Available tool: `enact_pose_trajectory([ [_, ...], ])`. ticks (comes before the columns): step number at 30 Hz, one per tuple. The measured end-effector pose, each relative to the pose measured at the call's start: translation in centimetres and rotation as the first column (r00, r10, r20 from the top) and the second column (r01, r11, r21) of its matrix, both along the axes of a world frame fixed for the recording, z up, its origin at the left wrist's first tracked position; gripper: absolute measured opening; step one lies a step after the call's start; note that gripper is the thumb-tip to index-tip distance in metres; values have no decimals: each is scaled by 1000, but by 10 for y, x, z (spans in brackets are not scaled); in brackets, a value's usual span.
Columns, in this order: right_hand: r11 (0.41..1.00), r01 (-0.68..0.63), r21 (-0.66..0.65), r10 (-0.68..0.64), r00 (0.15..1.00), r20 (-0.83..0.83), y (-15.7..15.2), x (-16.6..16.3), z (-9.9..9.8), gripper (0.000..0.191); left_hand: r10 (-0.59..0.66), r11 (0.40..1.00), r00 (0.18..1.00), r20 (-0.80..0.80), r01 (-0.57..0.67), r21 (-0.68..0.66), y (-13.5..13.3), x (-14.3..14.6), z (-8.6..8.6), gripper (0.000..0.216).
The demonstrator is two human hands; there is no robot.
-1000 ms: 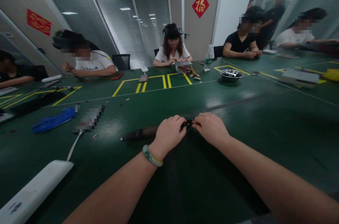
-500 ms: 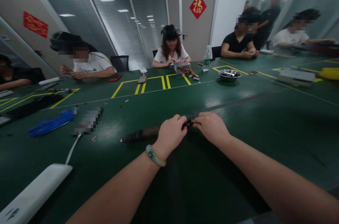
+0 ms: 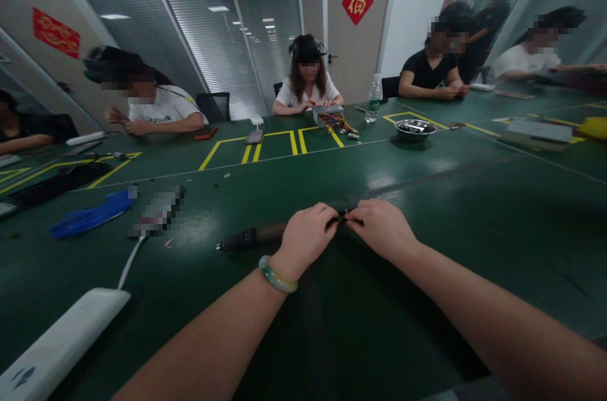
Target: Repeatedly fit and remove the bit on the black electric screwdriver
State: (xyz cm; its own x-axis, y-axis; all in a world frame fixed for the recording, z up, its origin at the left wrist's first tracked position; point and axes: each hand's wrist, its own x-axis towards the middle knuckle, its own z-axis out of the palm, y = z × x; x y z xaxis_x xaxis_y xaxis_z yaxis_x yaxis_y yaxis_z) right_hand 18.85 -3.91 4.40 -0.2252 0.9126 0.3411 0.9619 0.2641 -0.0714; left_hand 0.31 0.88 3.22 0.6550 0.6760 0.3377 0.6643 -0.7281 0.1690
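Observation:
My left hand [image 3: 307,238], with a green bangle [image 3: 277,276] at the wrist, is closed in a pinch over the table. Facing it, my right hand [image 3: 383,229] pinches too, its fingertips close to the left ones. Between the fingertips shows a small dark piece [image 3: 342,215] with a light spot, possibly a cable connector; its kind is too small to tell. A dark cylindrical tool with a metal tip, like an electric screwdriver [image 3: 251,238], lies on the table, its right end hidden behind my left hand.
On the green table [image 3: 227,331] a white power strip [image 3: 66,341] lies at the left, its cord running toward a phone [image 3: 158,211] beside a blue glove [image 3: 95,214]. Farther off are a metal bowl [image 3: 415,130], a water bottle [image 3: 374,99] and several seated people.
My view has shifted slightly. Both hands keep their pinch in nearly the same spot, and the small dark piece between the fingertips has turned a little. The screwdriver-like tool stays lying.

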Motion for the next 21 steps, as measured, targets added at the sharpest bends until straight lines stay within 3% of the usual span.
enact_pose_trajectory([
  [21,996,61,-69,-68,992,-103,2,-4,-4,17,32,999,999,-21,-32,-29,-3,0,3,12],
])
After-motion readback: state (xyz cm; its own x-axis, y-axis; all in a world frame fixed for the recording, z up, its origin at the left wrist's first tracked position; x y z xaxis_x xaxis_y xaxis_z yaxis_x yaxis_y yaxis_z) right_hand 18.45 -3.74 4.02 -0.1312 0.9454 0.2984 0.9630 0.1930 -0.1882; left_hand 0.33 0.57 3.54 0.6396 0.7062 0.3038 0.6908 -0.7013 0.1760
